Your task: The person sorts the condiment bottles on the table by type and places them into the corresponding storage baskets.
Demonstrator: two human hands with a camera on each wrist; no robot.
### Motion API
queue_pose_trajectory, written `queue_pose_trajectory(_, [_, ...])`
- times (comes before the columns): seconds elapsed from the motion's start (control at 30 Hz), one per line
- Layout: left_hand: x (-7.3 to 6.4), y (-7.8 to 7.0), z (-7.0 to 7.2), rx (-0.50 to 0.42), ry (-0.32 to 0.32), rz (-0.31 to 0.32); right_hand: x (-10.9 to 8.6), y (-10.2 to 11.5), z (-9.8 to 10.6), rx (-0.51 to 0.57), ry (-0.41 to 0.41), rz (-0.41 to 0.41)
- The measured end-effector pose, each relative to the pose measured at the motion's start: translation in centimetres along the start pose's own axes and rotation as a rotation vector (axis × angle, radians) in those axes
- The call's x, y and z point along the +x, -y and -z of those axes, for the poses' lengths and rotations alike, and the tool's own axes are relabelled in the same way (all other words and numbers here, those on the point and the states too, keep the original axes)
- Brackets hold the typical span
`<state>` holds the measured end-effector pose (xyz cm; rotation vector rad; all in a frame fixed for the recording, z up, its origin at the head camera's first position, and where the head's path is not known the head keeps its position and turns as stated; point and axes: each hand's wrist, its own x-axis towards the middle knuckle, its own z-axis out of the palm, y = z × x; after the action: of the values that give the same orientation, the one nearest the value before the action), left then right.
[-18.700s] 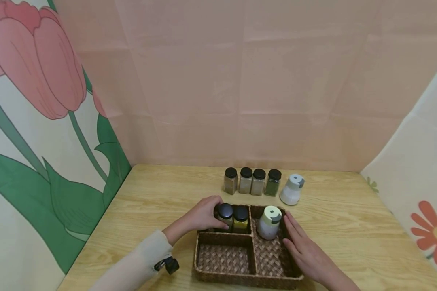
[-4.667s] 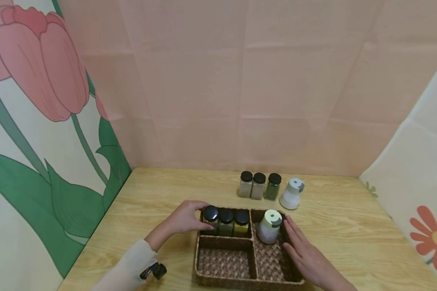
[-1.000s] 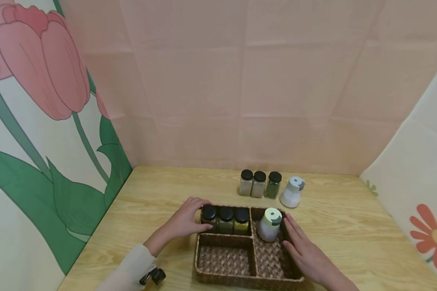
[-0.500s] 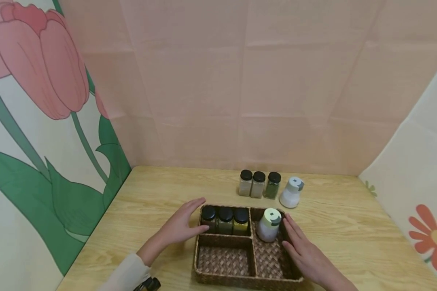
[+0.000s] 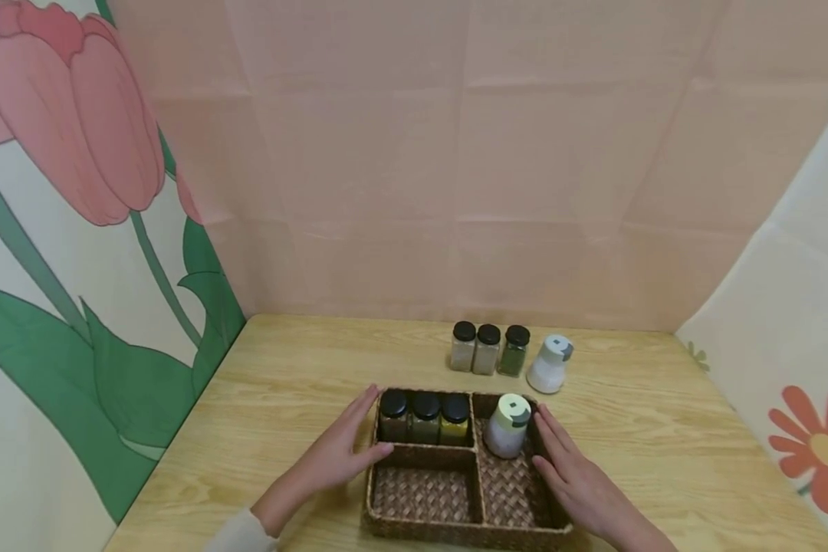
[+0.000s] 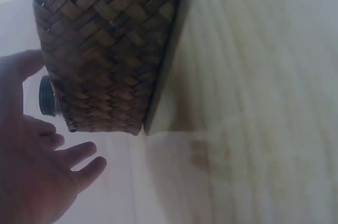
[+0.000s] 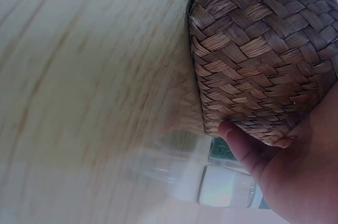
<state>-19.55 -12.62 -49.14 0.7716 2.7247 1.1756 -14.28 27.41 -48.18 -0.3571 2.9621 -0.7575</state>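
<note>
Your left hand (image 5: 334, 454), in the head view, is holding nothing, fingers spread beside the left end of the woven tray (image 5: 424, 527), while your right hand (image 5: 581, 488) is resting flat against the opposite wall and three boxed jars (image 5: 425, 418) are standing in the far-left compartment. In the left wrist view your thumb (image 6: 31, 62) is apparently meeting the rim; in the right wrist view a fingertip (image 7: 228, 130) is touching the wall. You seem to be steadying the tray between placements, the next move probably calling for a reach to the three outer jars (image 5: 486, 351) beyond it.
</note>
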Motion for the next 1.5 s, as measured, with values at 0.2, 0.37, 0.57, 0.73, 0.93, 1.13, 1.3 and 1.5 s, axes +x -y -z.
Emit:
queue_pose_trajectory(0.2, [-0.7,0.1,-0.7,-0.037,0.008,-0.01,0.1,0.0,0.0,-0.006,0.001,-0.002])
queue_pose_trajectory(0.37, [-0.9,0.2,-1.3,-0.077,0.028,-0.005,0.1,0.0,0.0,-0.008,-0.001,0.0])
queue_pose_trajectory(0.57, [-1.0,0.5,-2.1,-0.09,0.061,-0.001,0.1,0.0,-0.1,-0.009,0.002,-0.005])
queue_pose_trajectory(0.73, [-1.0,0.4,-2.5,-0.109,0.061,0.017,0.1,0.0,-0.2,-0.006,0.007,-0.012])
queue_pose_trajectory(0.93, [-0.8,0.2,-2.8,-0.157,0.047,0.024,0.1,0.0,-0.1,0.002,0.006,-0.015])
queue_pose_trajectory(1.13, [-0.8,0.3,-3.0,-0.173,0.047,0.024,0.0,0.1,0.1,0.006,-0.007,0.004])
queue_pose_trajectory(1.3, [-0.7,0.3,-3.0,-0.179,0.047,0.031,0.0,0.1,0.2,0.013,-0.004,0.005])
queue_pose_trajectory(1.5, [-1.0,-0.1,-2.9,-0.101,0.008,0.021,0.0,0.0,0.3,0.008,-0.009,0.024])
